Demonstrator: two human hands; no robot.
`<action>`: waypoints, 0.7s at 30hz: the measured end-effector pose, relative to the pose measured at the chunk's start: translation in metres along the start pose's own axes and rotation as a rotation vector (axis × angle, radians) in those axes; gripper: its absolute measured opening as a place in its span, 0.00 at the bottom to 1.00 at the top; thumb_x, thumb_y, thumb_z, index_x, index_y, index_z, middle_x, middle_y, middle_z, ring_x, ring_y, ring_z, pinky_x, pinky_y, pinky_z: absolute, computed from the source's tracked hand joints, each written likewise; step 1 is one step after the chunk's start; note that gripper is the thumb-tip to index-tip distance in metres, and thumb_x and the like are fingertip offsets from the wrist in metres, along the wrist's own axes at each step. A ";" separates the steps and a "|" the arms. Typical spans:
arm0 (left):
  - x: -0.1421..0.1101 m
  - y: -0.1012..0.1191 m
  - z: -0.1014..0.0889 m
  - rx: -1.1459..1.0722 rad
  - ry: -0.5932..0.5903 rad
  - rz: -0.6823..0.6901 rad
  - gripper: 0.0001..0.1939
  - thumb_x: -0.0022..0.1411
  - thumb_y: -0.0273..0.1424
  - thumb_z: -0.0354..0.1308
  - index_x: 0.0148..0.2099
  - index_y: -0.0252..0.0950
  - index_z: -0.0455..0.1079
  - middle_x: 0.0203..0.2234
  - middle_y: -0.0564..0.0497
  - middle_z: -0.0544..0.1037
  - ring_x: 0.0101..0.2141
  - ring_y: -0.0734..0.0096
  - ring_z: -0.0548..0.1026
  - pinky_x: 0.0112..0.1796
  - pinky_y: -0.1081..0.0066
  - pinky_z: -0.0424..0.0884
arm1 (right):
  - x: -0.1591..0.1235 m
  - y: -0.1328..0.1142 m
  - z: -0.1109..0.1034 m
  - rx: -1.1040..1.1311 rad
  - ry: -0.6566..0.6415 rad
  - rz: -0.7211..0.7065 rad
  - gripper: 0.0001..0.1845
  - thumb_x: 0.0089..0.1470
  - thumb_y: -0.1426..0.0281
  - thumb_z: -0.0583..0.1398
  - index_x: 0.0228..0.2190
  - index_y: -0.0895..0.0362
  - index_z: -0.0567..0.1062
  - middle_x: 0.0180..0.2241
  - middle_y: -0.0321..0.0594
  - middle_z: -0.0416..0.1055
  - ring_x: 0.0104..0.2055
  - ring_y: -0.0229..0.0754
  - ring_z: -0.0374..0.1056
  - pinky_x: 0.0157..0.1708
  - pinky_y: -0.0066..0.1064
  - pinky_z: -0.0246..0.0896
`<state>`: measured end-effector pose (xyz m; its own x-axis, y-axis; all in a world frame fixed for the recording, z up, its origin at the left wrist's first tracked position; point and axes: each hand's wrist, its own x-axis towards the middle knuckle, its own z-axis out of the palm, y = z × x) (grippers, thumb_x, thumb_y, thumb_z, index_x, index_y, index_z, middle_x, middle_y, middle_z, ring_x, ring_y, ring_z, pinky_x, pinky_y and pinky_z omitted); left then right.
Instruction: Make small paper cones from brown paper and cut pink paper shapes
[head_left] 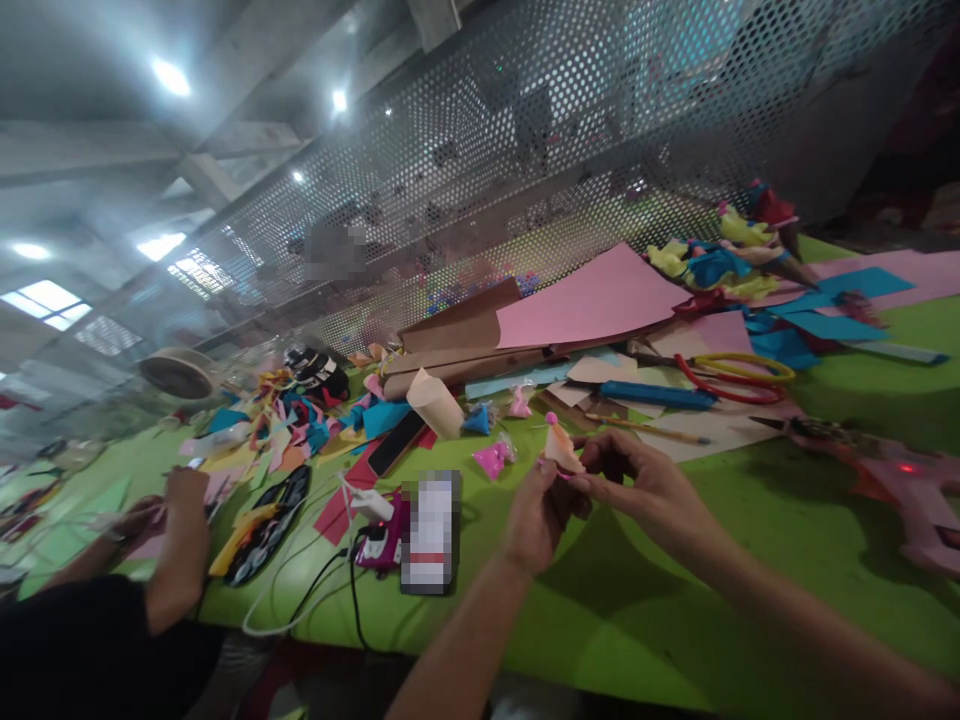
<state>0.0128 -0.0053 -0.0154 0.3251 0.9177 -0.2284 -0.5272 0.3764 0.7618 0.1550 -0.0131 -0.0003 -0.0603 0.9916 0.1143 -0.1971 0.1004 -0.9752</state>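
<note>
My left hand [541, 512] and my right hand [637, 482] meet above the green table, both with fingers pinched on a small peach-coloured paper cone [559, 450]. A pink ball tops the cone, which leans slightly; its lower edge is partly hidden by my fingers. Just beyond my hands lie a small bag with bright pink stuff [492, 458], a blue one [480, 418] and a pale pink one [520, 400]. A pencil [652, 430] lies past my right hand, near a blue-handled cutter [656, 395] and scissors [739, 372] with red and yellow handles.
A pink glue gun [907, 485] with a red light lies at right. Left of my hands are a phone [430, 560], a magenta power strip [384, 545] and loose cables [259, 610]. Pink paper [592, 300] leans by a perforated screen [465, 180]. Another person's arm [178, 560] works at left.
</note>
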 end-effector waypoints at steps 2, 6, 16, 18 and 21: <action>0.000 0.000 0.001 0.009 -0.002 -0.003 0.31 0.48 0.51 0.72 0.47 0.34 0.77 0.34 0.49 0.79 0.30 0.72 0.71 0.28 0.74 0.63 | 0.000 0.001 0.000 -0.003 -0.008 0.002 0.29 0.41 0.44 0.71 0.28 0.55 0.73 0.28 0.39 0.73 0.27 0.41 0.69 0.27 0.34 0.68; 0.000 0.002 0.001 0.002 -0.004 -0.008 0.31 0.48 0.50 0.72 0.48 0.35 0.77 0.32 0.49 0.78 0.29 0.73 0.69 0.28 0.74 0.62 | 0.000 0.000 -0.001 -0.026 -0.023 0.010 0.30 0.41 0.41 0.69 0.28 0.54 0.73 0.29 0.39 0.73 0.27 0.41 0.69 0.26 0.34 0.68; 0.000 0.003 0.000 0.001 -0.027 -0.049 0.28 0.51 0.49 0.71 0.47 0.33 0.76 0.35 0.48 0.79 0.28 0.73 0.70 0.26 0.74 0.60 | 0.001 0.002 -0.003 -0.192 0.075 -0.146 0.25 0.47 0.44 0.68 0.23 0.53 0.74 0.30 0.44 0.76 0.37 0.49 0.73 0.30 0.33 0.66; 0.000 0.005 0.000 -0.013 -0.028 -0.079 0.27 0.53 0.48 0.70 0.48 0.34 0.76 0.34 0.48 0.79 0.27 0.73 0.70 0.25 0.74 0.60 | 0.001 0.002 -0.004 -0.179 0.062 -0.131 0.24 0.46 0.45 0.69 0.24 0.53 0.75 0.30 0.43 0.76 0.36 0.48 0.73 0.30 0.34 0.67; 0.001 0.008 0.001 -0.024 -0.042 -0.107 0.27 0.54 0.48 0.68 0.49 0.34 0.76 0.30 0.50 0.77 0.26 0.73 0.69 0.23 0.75 0.58 | 0.000 0.001 -0.006 -0.026 -0.074 -0.026 0.22 0.50 0.47 0.67 0.27 0.53 0.76 0.27 0.39 0.75 0.29 0.44 0.73 0.29 0.35 0.70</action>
<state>0.0099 -0.0018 -0.0091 0.4126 0.8662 -0.2819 -0.5060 0.4753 0.7198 0.1605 -0.0124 -0.0025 -0.1279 0.9801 0.1521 -0.1737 0.1288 -0.9763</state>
